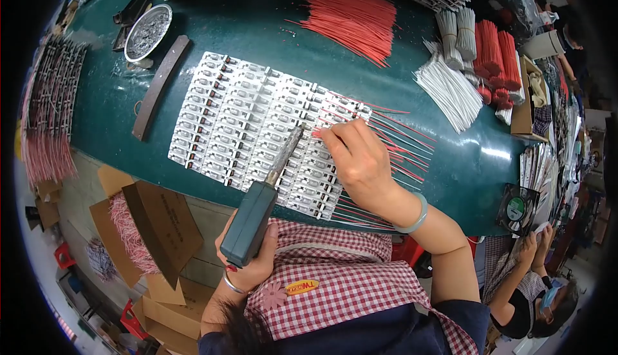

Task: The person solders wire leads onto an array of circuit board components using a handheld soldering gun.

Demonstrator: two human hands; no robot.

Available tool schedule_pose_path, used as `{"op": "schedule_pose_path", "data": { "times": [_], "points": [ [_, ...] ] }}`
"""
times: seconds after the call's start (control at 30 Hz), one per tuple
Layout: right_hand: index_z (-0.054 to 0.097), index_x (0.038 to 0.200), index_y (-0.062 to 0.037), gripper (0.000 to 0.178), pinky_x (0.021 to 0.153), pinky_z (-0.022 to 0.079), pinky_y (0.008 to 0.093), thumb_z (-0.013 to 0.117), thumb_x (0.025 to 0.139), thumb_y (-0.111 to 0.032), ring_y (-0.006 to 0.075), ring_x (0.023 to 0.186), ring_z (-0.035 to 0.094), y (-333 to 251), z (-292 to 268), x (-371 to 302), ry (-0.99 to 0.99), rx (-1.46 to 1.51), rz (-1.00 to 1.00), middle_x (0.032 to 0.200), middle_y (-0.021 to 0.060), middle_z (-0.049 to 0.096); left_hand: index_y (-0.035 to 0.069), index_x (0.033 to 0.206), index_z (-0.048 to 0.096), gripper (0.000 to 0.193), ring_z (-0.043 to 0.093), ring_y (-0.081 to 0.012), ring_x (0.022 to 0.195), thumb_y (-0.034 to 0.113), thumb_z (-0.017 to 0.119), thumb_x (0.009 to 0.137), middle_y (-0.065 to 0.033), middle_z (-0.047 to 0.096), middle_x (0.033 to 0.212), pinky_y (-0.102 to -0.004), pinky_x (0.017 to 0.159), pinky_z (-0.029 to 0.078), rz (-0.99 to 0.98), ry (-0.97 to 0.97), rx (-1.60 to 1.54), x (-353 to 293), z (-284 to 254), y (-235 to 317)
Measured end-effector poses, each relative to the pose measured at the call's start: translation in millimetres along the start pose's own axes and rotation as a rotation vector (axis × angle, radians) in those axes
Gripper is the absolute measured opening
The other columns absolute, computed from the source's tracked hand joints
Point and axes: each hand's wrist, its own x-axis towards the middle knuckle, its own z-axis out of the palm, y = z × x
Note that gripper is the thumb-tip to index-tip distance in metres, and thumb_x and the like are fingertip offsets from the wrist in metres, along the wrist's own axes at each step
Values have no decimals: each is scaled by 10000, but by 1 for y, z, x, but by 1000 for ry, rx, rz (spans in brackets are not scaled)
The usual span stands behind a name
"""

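Note:
My left hand (pixel 259 266) is wrapped round the dark green body of a soldering gun (pixel 248 223). The gun's metal tip points up over a panel of white plastic parts (pixel 241 107), set in rows with small metal pieces. Close to that tip, my right hand (pixel 362 162) pinches the end of a thin red wire (pixel 317 133) against the panel's right part. Red and white wires (pixel 412 152) fan out to the right from the panel's right edge, partly hidden under my right hand and wrist.
Loose red wires (pixel 354 17) and white wires (pixel 450 94) lie in piles on the green table (pixel 257 33). A metal bowl (pixel 148 33) and a dark bar (pixel 161 88) sit at left. Wired panels (pixel 55 97) stack far left. A cardboard box (pixel 161 226) stands below; a co-worker sits at right.

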Motion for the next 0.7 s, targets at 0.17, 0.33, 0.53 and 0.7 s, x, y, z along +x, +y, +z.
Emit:
{"op": "schedule_pose_path", "data": {
  "times": [0.17,0.33,0.53,0.7],
  "points": [
    [673,1076,68,382,659,521,367,644,696,33,280,807,612,-7,-5,-4,53,52,4,950,137,643,-61,1040,694,243,717,-259,736,15,762,819,-151,714,916,-317,683,570,64,1,36,-1,0,1],
    [674,1076,68,397,639,517,361,653,681,32,278,790,611,-8,-3,-6,42,83,2,953,136,648,-53,1005,698,223,708,-278,755,-14,761,795,-150,700,919,-319,702,566,65,-64,93,-7,-2,-1],
    [673,1074,66,386,647,516,358,655,691,23,277,797,606,-8,-2,-8,19,69,3,961,137,649,-57,996,682,221,706,-265,785,-45,756,788,-158,685,961,-315,706,558,-9,-107,20,-2,-1,10],
    [670,1089,72,398,652,515,358,658,694,23,280,811,603,-7,-2,-7,3,60,3,971,136,643,-52,1006,677,212,702,-252,767,-42,745,806,-146,682,944,-305,689,548,-15,-121,44,3,1,15]
  ]
}}
